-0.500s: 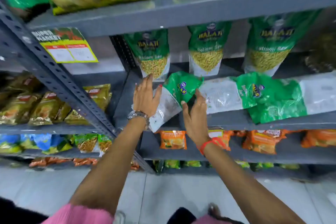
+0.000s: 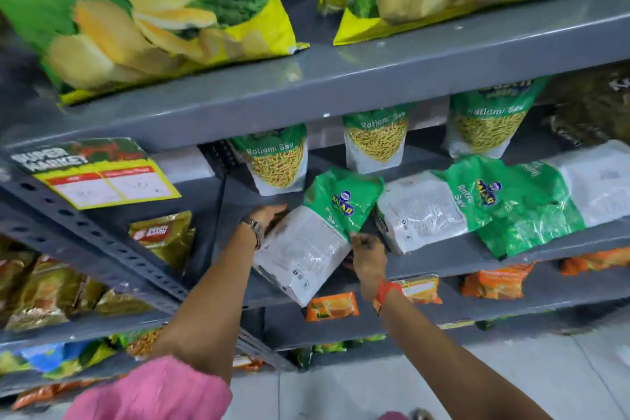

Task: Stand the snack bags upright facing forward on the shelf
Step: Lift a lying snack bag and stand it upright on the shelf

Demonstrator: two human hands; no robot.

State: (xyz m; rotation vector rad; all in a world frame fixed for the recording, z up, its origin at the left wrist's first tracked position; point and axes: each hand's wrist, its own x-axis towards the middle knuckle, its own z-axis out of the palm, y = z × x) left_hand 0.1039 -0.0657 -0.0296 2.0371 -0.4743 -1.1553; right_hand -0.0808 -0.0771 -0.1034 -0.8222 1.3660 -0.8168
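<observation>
Head view: I see both hands gripping a tilted Ratlami Sev bag on the grey shelf, left hand at its top-left edge, right hand pinching its lower-right edge

Grey metal shelf, middle tier. Left hand sits behind the upper left edge of a green-white sev bag; right hand pinches its lower right edge. Bag is tilted, back side out, white bottom corner hanging past the shelf lip. Whether the left grip closes round it is likely but hidden by the bag. Just right, two more bags lie flat, overlapping, backs out. Behind them three bags stand upright, fronts forward. Big chip bags on the tier above. Orange packets below. Price tag on the left upright. Pink sleeve, watch, red wristband.
</observation>
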